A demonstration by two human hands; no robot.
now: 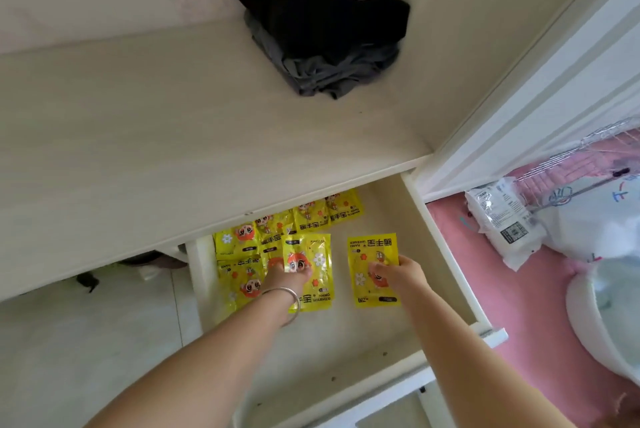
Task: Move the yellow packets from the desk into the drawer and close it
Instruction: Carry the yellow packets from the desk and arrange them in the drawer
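Note:
The drawer under the pale desk top stands pulled out. Several yellow hand-warmer packets lie overlapping on its floor at the left and back. My left hand, a silver bangle on its wrist, rests fingers-down on one packet of that pile. My right hand holds a single yellow packet lying apart on the drawer floor to the right, fingers on its right edge. I see no yellow packet on the desk top.
A folded black and grey cloth bundle with a white cable sits at the back of the desk. Right of the drawer lies a pink surface with a white printed bag and a white basin. Pale floor tiles show lower left.

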